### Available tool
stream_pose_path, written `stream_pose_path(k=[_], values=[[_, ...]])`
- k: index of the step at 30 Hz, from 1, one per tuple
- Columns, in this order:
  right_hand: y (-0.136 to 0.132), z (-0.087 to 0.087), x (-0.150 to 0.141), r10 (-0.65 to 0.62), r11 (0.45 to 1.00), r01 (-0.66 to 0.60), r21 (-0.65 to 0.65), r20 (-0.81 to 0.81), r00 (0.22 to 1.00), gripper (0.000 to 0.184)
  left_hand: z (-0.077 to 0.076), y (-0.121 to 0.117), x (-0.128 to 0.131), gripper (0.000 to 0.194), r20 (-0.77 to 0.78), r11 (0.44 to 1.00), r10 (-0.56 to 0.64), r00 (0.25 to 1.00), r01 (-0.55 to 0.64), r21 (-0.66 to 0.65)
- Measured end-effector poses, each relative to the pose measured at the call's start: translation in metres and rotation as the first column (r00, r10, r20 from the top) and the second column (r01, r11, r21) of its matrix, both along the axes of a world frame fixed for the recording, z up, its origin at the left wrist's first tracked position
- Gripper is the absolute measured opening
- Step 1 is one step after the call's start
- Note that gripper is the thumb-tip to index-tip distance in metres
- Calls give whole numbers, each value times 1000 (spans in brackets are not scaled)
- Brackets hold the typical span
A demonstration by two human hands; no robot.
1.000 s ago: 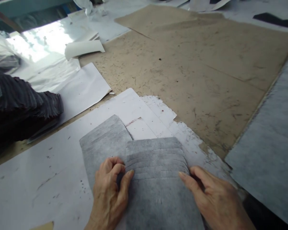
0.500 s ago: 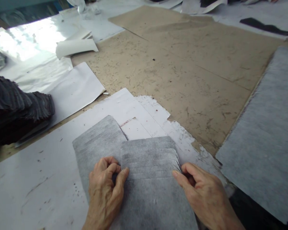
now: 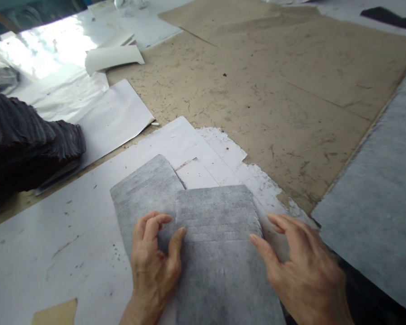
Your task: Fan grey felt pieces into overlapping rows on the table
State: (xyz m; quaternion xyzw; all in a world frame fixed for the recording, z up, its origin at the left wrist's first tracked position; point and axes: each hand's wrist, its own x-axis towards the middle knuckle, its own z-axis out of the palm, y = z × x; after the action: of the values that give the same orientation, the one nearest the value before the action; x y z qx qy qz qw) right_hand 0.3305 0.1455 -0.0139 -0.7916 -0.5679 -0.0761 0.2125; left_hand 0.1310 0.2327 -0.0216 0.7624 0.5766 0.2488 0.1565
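Observation:
Several grey felt-like fabric pieces (image 3: 223, 275) lie in a stack in front of me, their far edges stepped one behind another. My left hand (image 3: 157, 259) is at the stack's left edge, thumb near the side and fingers curved apart from it. On the other side, my right hand (image 3: 301, 262) has its thumb tip at the right edge, with the fingers spread away from the cloth. Partly under the left side of the stack, a second set of grey pieces (image 3: 145, 189) lies at an angle, partly covered by my left hand.
White paper sheets (image 3: 77, 234) lie beneath the fabric, over brown paper (image 3: 257, 99) strewn with dark threads. A dark fabric pile (image 3: 30, 140) stands at left. A large grey fabric sheet (image 3: 385, 198) lies at right. A tan scrap (image 3: 56, 312) shows at bottom left.
Both hands have loosened from the stack's edges, their fingers opening away from the thumbs. The stepped edges look a little closer together. The view has shifted slightly, bringing a tan scrap into sight.

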Motion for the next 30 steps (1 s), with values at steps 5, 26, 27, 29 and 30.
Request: stream_pose_path(k=[5,26,27,29,30], values=[[8,5,16,326,944,-329,-28,-76,942,26,1,-2,-8,28,-168,957,-255,952,273,99],[5,-3,6,37,984,-99,-147,-374,927,32,4,-7,-8,20,-81,963,-94,992,70,-260],[6,-2,6,21,983,-91,-160,-395,918,32,4,-6,-8,20,-62,956,-86,994,65,-286],[8,-1,6,-11,981,-72,-181,-424,906,30,6,-4,-7,22,-30,942,-70,997,56,-330],[8,0,7,-21,980,-67,-187,-434,901,29,6,-3,-8,23,-21,937,-62,998,51,-346]])
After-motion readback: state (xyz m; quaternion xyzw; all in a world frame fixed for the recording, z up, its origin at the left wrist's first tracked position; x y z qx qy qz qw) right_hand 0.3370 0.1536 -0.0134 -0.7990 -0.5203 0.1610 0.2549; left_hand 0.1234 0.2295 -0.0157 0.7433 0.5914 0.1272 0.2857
